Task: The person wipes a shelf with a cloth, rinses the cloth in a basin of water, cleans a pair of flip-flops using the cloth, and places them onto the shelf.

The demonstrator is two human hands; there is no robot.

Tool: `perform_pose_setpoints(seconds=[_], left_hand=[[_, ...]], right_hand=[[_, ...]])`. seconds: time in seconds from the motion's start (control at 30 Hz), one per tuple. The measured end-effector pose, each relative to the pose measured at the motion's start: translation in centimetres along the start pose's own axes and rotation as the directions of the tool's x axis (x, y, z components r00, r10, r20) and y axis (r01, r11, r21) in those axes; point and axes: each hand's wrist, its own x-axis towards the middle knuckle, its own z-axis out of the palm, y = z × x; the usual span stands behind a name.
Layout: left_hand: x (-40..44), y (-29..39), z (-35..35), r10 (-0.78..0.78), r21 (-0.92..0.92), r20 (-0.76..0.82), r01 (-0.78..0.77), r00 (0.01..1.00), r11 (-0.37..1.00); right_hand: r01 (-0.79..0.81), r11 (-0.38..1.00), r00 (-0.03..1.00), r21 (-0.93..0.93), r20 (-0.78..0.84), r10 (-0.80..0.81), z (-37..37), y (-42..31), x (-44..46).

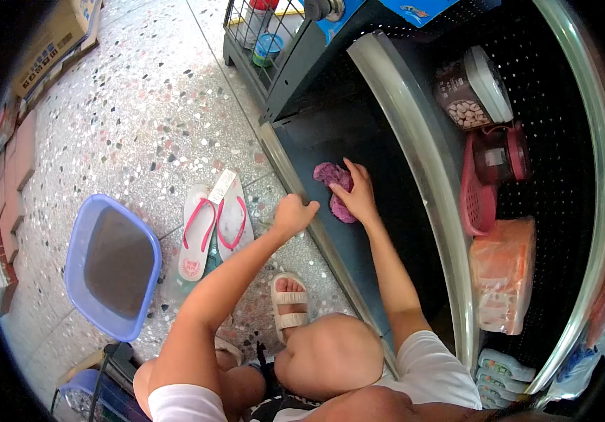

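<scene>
1. Nearest the camera, a bent knee (334, 355) is seen between two white sleeves (437, 366); the body is held in a low crouch, presumably so that the bottom shelf (359, 260) can be reached.
2. On that shelf, a purple cloth (340, 209) is grasped by the right hand (356, 195). It is bunched under the thumb and fingers, with folds left showing at both ends; by this hold it is probably kept against the dark surface.
3. The left hand (294, 214) is loosely clenched, thumb outstretched, and no object is seen in it. It is placed beside the shelf's front edge (278, 152), perhaps for balance; whether the edge is touched cannot be told.
4. On the floor (155, 98), a blue basin (79, 271) is set apart from the shelf, with what looks like murky grey water (119, 260) contained in it. It appears to be placed within reach of the crouch.
5. Between basin and shelf, white flip-flops (197, 211) are laid side by side, with a paper tag (223, 186) across them.
6. On the shelf above, a tub (473, 91) and an orange packet (503, 281) are kept behind a raised rail (415, 133), likely so that sliding off is prevented.
</scene>
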Motion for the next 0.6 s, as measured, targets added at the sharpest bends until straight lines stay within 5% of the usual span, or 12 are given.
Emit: perform_pose_setpoints(seconds=[0.13, 0.23, 0.4, 0.53, 0.6], left_hand=[[0.3, -0.2, 0.2, 0.008, -0.019, -0.004, -0.008, 1.0, 1.0], [0.2, -0.3, 0.3, -0.004, -0.012, -0.01, 0.003, 1.0, 1.0], [0.2, -0.1, -0.1, -0.047, 0.018, 0.052, 0.046, 0.998, 0.999], [0.3, -0.3, 0.0, -0.032, 0.017, 0.049, 0.031, 0.998, 0.999], [0.2, -0.2, 0.0, -0.034, 0.015, 0.04, 0.033, 0.999, 0.999]], right_hand=[[-0.116, 0.992, 0.993, -0.051, -0.027, 0.115, -0.3, 0.4, -2.5], [-0.28, 0.96, 0.954, 0.011, 0.111, 0.278, -1.3, 0.9, -2.7], [-0.185, 0.972, 0.982, -0.146, 0.002, 0.187, -4.6, -1.9, -1.7], [-0.212, 0.848, 0.948, -0.486, 0.108, 0.299, -7.2, -5.0, -0.5], [-0.138, 0.872, 0.93, -0.47, 0.241, 0.278, -6.1, -5.6, 0.8]])
